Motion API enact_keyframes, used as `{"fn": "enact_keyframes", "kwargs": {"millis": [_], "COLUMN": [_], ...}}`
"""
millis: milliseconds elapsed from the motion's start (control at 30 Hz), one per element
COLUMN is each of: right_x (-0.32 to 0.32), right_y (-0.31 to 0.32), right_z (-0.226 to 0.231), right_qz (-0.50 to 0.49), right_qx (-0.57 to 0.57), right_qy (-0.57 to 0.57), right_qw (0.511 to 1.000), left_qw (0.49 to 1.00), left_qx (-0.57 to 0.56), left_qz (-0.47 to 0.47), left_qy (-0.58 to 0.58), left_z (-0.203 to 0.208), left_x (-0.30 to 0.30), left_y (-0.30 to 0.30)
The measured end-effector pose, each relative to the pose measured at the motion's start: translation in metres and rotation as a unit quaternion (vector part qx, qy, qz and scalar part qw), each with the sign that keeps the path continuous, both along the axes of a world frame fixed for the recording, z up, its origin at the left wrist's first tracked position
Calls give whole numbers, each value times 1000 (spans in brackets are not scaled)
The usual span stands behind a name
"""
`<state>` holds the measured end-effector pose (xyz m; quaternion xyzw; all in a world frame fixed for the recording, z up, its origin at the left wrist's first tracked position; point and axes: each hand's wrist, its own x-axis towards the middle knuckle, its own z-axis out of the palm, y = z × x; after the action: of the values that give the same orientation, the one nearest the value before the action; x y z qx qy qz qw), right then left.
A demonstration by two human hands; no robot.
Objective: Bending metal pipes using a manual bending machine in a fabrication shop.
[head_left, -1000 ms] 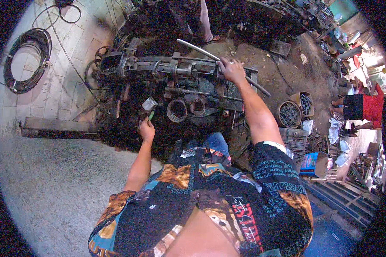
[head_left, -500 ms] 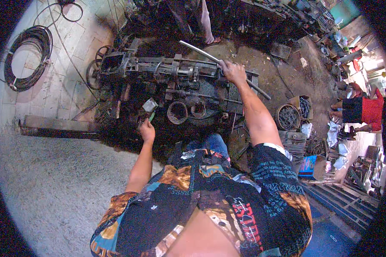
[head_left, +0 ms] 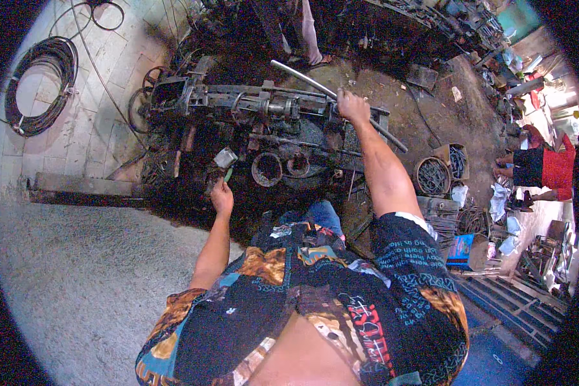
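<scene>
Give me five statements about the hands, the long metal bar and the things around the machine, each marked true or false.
1. The right hand grips the long metal bar. True.
2. The left hand holds a green-handled tool. True.
3. The coiled black cable lies on the machine. False: it lies on the pale floor, to the left.
4. Both hands are on the bar. False: only the right.
5. A person in red is at the right edge. True.

The person wears a short-sleeved shirt [head_left: 315, 302] of black, orange and teal patches with printed lettering, hanging open at the front; forearms bare.
</scene>
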<state>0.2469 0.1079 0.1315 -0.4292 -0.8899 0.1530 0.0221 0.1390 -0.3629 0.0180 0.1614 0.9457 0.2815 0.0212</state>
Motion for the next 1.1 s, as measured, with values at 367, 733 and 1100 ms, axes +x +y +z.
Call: {"fn": "enact_keyframes", "kwargs": {"millis": [367,733,1100], "right_x": [-1,0,-4], "right_y": [-7,-9,-3], "right_z": [9,12,-1], "right_qz": [5,-4,31], "right_qx": [14,20,40], "right_qy": [7,6,-25], "right_qw": [1000,1000,998], "left_qw": [999,999,1000], "left_qx": [28,14,-17], "left_qz": [9,9,11], "left_qy": [-23,-31,-15], "left_z": [10,8,0], "left_x": [2,3,0], "left_y": [5,4,2]}}
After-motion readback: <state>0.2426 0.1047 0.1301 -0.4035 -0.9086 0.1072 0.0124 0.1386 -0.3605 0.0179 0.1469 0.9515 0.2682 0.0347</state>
